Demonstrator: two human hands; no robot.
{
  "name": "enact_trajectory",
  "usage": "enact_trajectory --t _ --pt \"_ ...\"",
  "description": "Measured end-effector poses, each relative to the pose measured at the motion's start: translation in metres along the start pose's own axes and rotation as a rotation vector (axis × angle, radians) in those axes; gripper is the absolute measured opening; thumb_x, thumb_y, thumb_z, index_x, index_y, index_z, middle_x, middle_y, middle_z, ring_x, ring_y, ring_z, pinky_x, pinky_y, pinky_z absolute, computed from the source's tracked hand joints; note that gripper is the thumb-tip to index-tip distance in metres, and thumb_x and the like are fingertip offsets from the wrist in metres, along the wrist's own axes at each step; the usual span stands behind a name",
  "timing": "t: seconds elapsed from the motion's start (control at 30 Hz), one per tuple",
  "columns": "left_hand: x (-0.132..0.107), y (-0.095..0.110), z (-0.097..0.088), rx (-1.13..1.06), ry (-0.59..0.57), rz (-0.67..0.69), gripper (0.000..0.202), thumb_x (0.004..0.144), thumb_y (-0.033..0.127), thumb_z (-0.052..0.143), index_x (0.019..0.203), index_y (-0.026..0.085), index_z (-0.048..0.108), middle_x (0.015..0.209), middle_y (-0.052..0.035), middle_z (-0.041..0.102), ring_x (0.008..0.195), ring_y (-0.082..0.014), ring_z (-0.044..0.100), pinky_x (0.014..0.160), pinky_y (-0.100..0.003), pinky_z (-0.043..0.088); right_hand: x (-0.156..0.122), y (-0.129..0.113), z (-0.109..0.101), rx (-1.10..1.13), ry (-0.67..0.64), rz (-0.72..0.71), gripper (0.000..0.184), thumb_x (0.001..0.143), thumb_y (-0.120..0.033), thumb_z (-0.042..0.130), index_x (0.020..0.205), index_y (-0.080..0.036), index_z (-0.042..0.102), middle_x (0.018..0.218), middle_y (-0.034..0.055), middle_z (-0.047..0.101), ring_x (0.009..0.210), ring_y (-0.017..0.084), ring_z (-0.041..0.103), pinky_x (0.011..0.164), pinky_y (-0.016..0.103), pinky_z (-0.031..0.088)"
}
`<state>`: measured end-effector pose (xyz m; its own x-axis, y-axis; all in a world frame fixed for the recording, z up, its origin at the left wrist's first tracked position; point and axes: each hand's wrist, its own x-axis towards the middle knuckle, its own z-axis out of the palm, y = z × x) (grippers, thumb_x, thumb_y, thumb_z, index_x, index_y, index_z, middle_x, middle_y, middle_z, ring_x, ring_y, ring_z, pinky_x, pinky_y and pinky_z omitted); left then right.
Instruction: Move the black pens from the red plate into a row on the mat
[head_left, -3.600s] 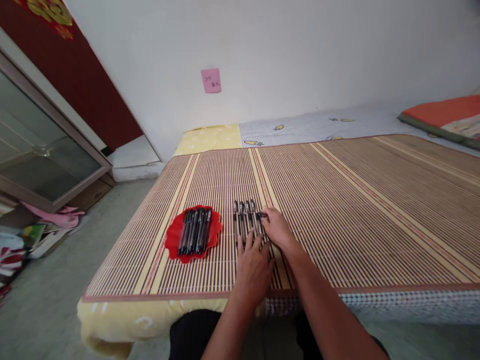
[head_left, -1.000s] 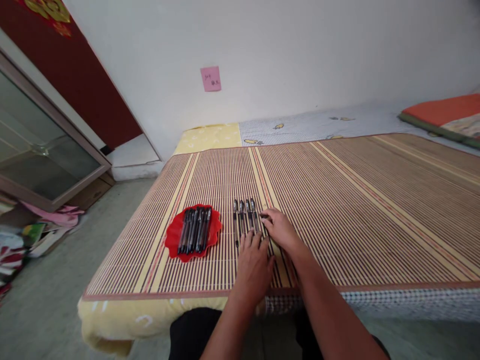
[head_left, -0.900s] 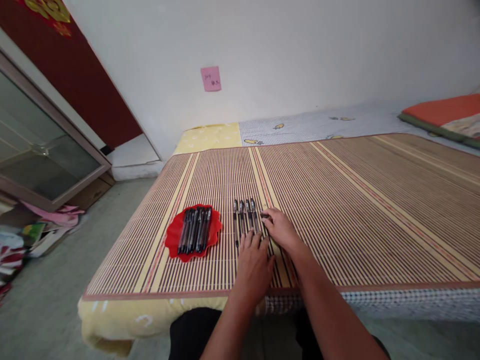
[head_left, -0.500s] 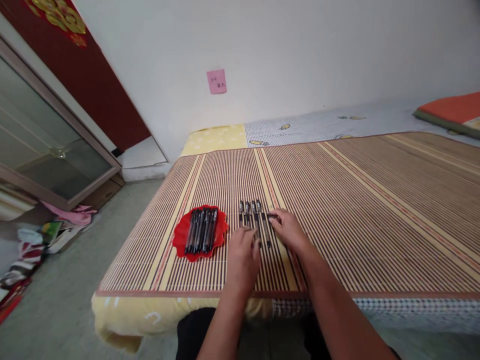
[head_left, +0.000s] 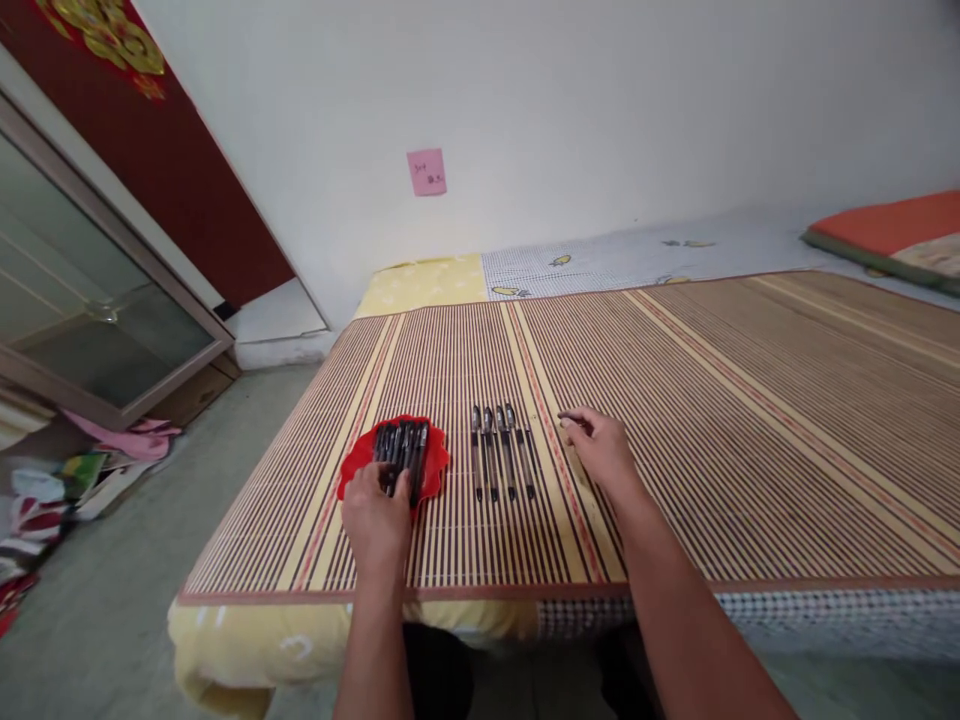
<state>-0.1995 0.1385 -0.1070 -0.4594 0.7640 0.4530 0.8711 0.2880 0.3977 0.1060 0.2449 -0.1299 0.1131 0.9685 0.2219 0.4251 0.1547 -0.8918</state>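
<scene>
A red scalloped plate (head_left: 435,462) lies on the striped bamboo mat (head_left: 675,420) with several black pens (head_left: 401,445) lying side by side in it. My left hand (head_left: 379,515) rests on the plate's near edge, its fingers curled over the near ends of those pens. To the right, a row of several black pens (head_left: 499,460) lies straight on the mat. Further right, my right hand (head_left: 604,450) rests on the mat and pinches one dark pen (head_left: 570,417) at its fingertips.
The mat covers a bed with a yellow and grey sheet (head_left: 435,280). The bed's near edge (head_left: 450,595) is just in front of me. A glass-fronted cabinet (head_left: 90,320) and a pile of clothes (head_left: 67,480) are on the floor at left. An orange cushion (head_left: 892,225) lies far right.
My left hand left the row of pens and moved left onto the red plate. My right hand, with its pen, shifted a little right, away from the row.
</scene>
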Motion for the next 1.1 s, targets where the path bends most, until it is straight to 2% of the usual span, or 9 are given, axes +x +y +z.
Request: enact_trajectory --t 0.3,0.6,0.87,1.1 --pt "0.001 0.009 -0.009 0.165 -0.130 -0.104 0.019 0.087 0.035 0.063 0.096 0.018 0.066 0.097 -0.0098 0.072 0.095 -0.0320 0.064 0.077 -0.041 0.049 0.000 0.003 0.004 0.014 -0.013 -0.027 0.030 0.079 -0.039 0.057 0.089 -0.017 0.073 0.074 0.0076 0.071 0.068 0.021 0.066 0.064 0.032 0.051" --pt "-0.001 0.015 -0.007 0.219 -0.188 -0.057 0.022 0.088 0.037 0.062 0.096 0.017 0.066 0.098 -0.0121 0.072 0.097 -0.0340 0.063 0.078 -0.042 0.048 -0.001 0.004 0.008 0.042 -0.043 -0.046 0.030 0.081 -0.038 0.056 0.090 -0.015 0.073 0.080 0.0095 0.072 0.072 0.021 0.067 0.068 0.032 0.051" --pt "0.000 0.015 0.000 0.237 -0.171 -0.040 0.026 0.092 0.037 0.054 0.098 0.016 0.069 0.103 -0.0148 0.070 0.099 -0.0350 0.062 0.078 -0.044 0.049 -0.006 -0.004 0.008 -0.001 -0.083 -0.008 0.033 0.085 -0.041 0.054 0.094 -0.016 0.073 0.082 0.0097 0.073 0.070 0.021 0.066 0.059 0.029 0.047" --pt "0.000 0.018 0.003 0.240 -0.153 -0.076 0.023 0.091 0.033 0.053 0.096 0.015 0.066 0.103 -0.0154 0.069 0.099 -0.0351 0.061 0.077 -0.046 0.050 -0.005 -0.006 0.011 0.016 -0.066 -0.036 0.029 0.082 -0.039 0.054 0.089 -0.017 0.072 0.080 0.0085 0.072 0.074 0.022 0.066 0.066 0.030 0.048"
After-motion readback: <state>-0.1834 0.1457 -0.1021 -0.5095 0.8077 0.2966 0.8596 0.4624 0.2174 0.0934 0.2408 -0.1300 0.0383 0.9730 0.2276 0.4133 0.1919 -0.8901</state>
